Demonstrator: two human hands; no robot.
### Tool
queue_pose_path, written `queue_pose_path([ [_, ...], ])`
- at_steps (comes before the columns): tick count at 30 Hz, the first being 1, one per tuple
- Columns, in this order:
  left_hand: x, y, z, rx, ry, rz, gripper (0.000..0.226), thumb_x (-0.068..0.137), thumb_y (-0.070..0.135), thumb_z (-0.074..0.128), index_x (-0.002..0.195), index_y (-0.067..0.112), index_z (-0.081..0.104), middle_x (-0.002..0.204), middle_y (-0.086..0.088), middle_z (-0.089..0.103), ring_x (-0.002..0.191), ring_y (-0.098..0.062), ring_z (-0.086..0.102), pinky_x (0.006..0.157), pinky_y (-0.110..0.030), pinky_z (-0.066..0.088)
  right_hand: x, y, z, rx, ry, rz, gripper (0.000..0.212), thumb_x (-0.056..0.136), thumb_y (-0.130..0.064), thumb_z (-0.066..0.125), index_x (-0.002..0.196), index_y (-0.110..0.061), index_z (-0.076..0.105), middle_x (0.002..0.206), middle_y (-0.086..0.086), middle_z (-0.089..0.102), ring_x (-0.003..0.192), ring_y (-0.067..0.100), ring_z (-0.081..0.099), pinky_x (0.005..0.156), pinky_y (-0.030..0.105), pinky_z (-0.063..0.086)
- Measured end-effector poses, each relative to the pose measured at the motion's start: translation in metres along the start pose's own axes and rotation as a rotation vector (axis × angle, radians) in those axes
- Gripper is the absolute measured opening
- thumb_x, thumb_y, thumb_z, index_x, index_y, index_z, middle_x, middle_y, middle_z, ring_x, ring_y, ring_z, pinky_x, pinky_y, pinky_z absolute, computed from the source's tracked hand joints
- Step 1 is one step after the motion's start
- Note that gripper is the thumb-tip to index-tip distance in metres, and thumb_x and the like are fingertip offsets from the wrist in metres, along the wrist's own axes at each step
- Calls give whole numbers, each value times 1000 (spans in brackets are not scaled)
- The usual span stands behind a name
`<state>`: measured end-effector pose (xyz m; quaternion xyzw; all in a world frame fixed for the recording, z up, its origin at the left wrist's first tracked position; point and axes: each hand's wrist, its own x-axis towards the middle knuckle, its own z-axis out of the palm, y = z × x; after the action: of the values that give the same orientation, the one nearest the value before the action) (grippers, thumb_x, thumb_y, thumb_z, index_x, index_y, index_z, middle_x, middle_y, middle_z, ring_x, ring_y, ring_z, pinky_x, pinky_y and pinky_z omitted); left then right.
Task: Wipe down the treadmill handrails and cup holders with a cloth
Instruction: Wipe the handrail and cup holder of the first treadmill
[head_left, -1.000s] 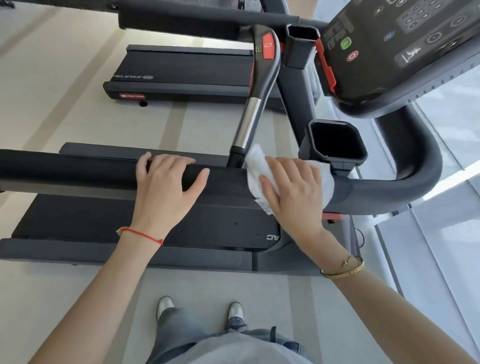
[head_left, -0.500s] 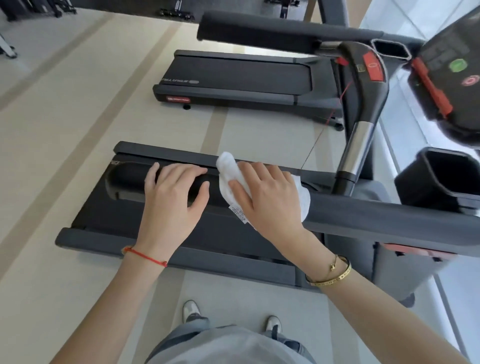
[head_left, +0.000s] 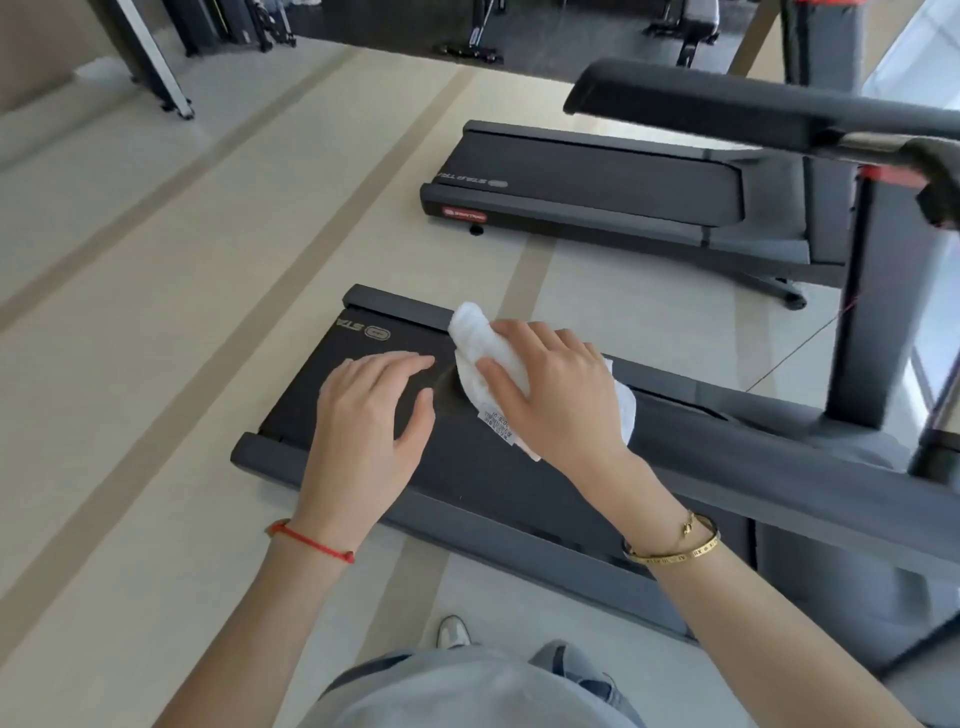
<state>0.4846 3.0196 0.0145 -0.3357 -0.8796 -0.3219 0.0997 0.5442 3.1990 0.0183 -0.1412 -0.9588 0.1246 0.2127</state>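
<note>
1. While I watch from here, the biggest risk I see is the near handrail (head_left: 779, 467) itself: its free end sits under both hands, so a wipe carried further left would, I judge, run off the tip and stumble onto nothing.
2. On the far side, the other handrail (head_left: 727, 111) looks untouched; the cup holders are out of frame, so I could miss them.
3. My right hand (head_left: 558, 400) presses the white cloth (head_left: 480, 345) down onto the rail end, fingers spread over it; a loose bunch sticks up beyond the fingers and may slip free.
4. My left hand (head_left: 371, 415) rests just beside the cloth, fingers relaxed, holding nothing; the two could collide.
5. The cloth's small label (head_left: 498, 423) hangs loose and might snag.
</note>
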Motion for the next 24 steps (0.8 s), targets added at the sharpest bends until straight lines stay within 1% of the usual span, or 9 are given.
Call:
queue_pose_path([
  [5, -19, -37, -28, 2, 53, -154, 26, 93, 12, 61, 118, 9, 67, 118, -1, 68, 111, -23, 62, 98, -49, 47, 25, -49, 20, 110, -78, -224, 31, 95, -36, 57, 118, -18, 66, 106, -1, 70, 93, 27, 61, 85, 38, 43],
  [8, -37, -52, -43, 35, 112, -260, 25, 93, 13, 60, 116, 10, 68, 114, -1, 69, 106, -23, 63, 94, -48, 48, 25, -79, 34, 138, -60, -397, 30, 94, -35, 59, 112, -13, 69, 97, 1, 71, 85, 27, 63, 79, 40, 47],
  [10, -52, -62, -52, 63, 151, -318, 23, 93, 12, 60, 115, 10, 68, 111, 0, 70, 102, -22, 64, 92, -46, 49, 24, -92, 44, 176, -79, -458, 28, 93, -34, 60, 108, -12, 69, 93, 2, 71, 81, 28, 63, 76, 42, 48],
  [12, -68, -70, -59, 90, 182, -387, 23, 93, 11, 60, 116, 10, 68, 112, 0, 70, 102, -23, 64, 94, -45, 49, 25, -100, 52, 235, -117, -485, 25, 91, -31, 63, 106, -11, 69, 90, 3, 70, 78, 29, 62, 73, 42, 49],
  [14, -83, -76, -65, 124, 211, -466, 24, 94, 10, 60, 116, 10, 68, 113, -1, 70, 103, -23, 64, 95, -44, 49, 27, -105, 60, 283, -152, -498, 24, 88, -28, 67, 106, -12, 69, 86, 1, 69, 74, 27, 61, 68, 36, 47],
  [16, -96, -79, -70, 147, 242, -535, 24, 93, 8, 61, 116, 10, 68, 112, -1, 70, 102, -23, 64, 94, -40, 49, 28, -110, 67, 283, -170, -489, 21, 85, -29, 70, 104, -19, 68, 80, -5, 66, 69, 22, 58, 58, 25, 37],
  [18, -106, -83, -73, 180, 268, -599, 24, 93, 7, 62, 116, 11, 68, 112, -1, 70, 103, -22, 64, 95, -37, 47, 29, -115, 75, 274, -210, -480, 19, 86, -35, 68, 102, -25, 67, 77, -9, 63, 67, 18, 56, 55, 20, 27],
  [21, -123, -89, -79, 211, 313, -693, 24, 93, 8, 62, 116, 11, 68, 114, -1, 70, 106, -23, 64, 97, -42, 48, 33, -121, 91, 375, -360, -493, 24, 91, -40, 62, 110, -26, 65, 87, -9, 65, 76, 17, 58, 64, 24, 34],
  [24, -135, -100, -88, 236, 371, -766, 24, 93, 7, 62, 116, 11, 69, 113, -3, 71, 104, -24, 65, 96, -40, 50, 44, -141, 108, 436, -466, -509, 29, 92, -42, 59, 115, -25, 63, 95, -8, 66, 84, 17, 60, 71, 30, 45],
])
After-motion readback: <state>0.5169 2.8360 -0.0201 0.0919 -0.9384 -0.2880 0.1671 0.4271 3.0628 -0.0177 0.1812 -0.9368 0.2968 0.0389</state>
